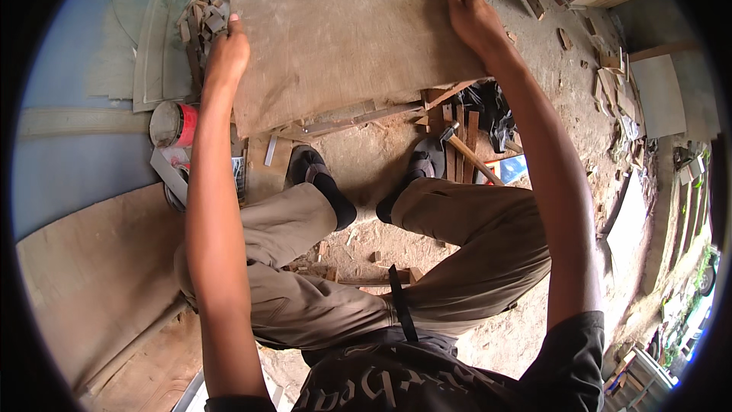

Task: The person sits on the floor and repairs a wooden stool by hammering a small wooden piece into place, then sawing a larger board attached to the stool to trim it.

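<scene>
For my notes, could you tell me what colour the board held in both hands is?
The board is a dull, pale brown, seen in the head view.

A large brown plywood sheet [343, 30], rough and dusty, is held flat above the sandalled feet [309, 168], gripped at its left and right edges, its near edge ragged.

Soft, even daylight fills the scene, brightest at the lower right, where the outdoor strip is washed out. Shadows are faint and diffuse; a dim patch lies on the dirt floor [366, 160] under the plywood sheet [343, 30]. There is no harsh glare. The fisheye lens bends straight edges near the rim and a black vignette rings the picture. The centre is sharp, the edges softer.
</scene>
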